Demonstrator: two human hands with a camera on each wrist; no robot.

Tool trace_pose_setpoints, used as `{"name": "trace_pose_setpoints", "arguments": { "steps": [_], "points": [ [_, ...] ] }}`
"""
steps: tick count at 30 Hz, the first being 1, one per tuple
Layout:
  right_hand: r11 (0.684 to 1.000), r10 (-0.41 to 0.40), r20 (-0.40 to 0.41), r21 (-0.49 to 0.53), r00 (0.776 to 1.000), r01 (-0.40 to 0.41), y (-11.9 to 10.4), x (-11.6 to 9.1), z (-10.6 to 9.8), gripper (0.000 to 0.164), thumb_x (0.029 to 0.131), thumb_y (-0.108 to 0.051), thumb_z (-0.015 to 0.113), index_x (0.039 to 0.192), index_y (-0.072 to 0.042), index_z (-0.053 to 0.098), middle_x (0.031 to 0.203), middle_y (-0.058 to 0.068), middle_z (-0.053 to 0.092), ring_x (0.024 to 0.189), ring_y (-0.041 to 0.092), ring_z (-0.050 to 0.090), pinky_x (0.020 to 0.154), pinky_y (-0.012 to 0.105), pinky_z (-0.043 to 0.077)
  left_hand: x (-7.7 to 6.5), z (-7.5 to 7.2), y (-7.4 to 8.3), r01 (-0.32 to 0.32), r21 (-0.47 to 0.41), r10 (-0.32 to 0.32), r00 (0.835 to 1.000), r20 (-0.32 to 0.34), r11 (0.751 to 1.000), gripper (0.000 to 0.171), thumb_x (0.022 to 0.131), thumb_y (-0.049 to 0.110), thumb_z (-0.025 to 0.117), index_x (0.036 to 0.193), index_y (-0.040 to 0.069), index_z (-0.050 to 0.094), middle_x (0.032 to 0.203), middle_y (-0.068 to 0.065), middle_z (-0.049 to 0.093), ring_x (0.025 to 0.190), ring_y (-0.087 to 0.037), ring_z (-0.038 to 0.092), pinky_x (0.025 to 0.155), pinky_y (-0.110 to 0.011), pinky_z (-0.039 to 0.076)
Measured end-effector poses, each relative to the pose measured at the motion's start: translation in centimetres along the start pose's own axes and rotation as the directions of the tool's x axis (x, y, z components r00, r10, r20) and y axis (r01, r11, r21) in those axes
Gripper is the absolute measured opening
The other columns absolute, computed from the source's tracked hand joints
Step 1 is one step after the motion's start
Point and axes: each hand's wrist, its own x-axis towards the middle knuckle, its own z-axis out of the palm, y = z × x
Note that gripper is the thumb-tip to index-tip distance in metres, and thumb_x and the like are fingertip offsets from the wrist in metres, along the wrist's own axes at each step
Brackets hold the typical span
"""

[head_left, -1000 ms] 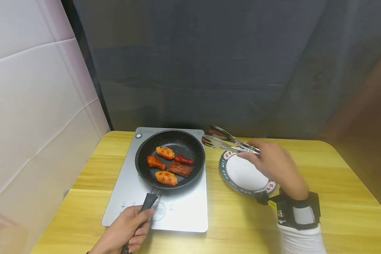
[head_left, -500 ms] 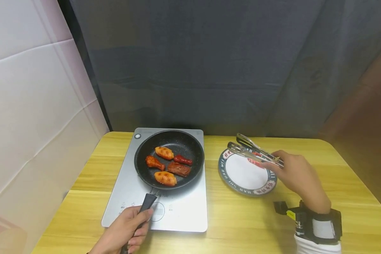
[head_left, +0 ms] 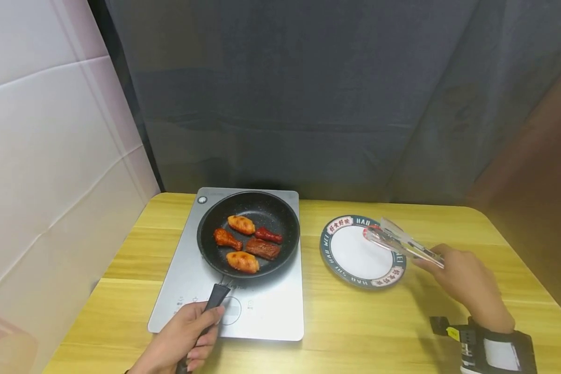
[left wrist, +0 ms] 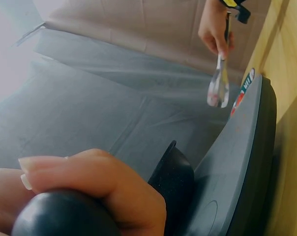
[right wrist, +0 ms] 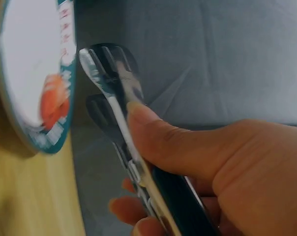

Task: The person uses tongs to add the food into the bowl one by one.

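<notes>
My left hand (head_left: pixel 184 330) grips the black handle (head_left: pixel 217 297) of a frying pan (head_left: pixel 273 210). In the pan lie two golden chicken wings (head_left: pixel 241 224), an orange drumstick (head_left: pixel 227 239), a dark red drumstick (head_left: pixel 268 235) and a brown slab of meat (head_left: pixel 263 249). Steel tongs (head_left: pixel 418 252) are in my right hand (head_left: pixel 469 288), pointing left across the far right rim of a plate (head_left: pixel 328 254). A small red-orange piece (right wrist: pixel 54 101) shows at the plate's edge in the right wrist view, partly behind the tongs in the head view. Between the tongs' tips I see nothing held.
The pan rests on a silver induction cooker (head_left: pixel 276 317) on the left of a yellow wooden table (head_left: pixel 355 332). Behind the table hangs a dark grey curtain (head_left: pixel 285 104). A white panel (head_left: pixel 51 156) stands at the left and a brown one (head_left: pixel 542 208) at the right.
My right hand has carried the tongs from beside the pan rightward and toward me, past the plate. The red-orange piece has come into sight there. The left hand and pan stay put.
</notes>
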Motion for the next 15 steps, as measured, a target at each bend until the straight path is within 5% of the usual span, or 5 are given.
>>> {"name": "trace_pose_setpoints", "arguments": {
  "steps": [6,15],
  "points": [
    [0.999,-0.02,-0.019,-0.031,1.0,0.019,1.8,-0.6,0.9,0.065,0.089,-0.056,0.059,0.11,0.005,0.06,0.074,0.011,0.057,0.06,0.024,0.048,0.043,0.033,0.033,0.0,0.0,0.0,-0.013,0.028,0.013,1.0,0.017,1.0,0.032,0.102,0.027,0.048,0.079,0.006,0.041,0.057,0.005,0.036,0.04,-0.005,0.033,0.035,-0.019,0.032],
    [0.999,-0.051,-0.067,-0.018,0.996,0.05,2.8,-0.6,1.8,0.06,0.088,-0.054,0.061,0.112,0.001,0.062,0.08,0.017,0.063,0.063,0.032,0.057,0.042,0.043,0.041,-0.1,0.0,0.0,0.001,0.028,-0.001,1.0,-0.005,1.0,0.033,0.101,0.029,0.049,0.079,0.006,0.041,0.058,0.005,0.035,0.041,-0.005,0.032,0.036,-0.02,0.032]
  ]
}}
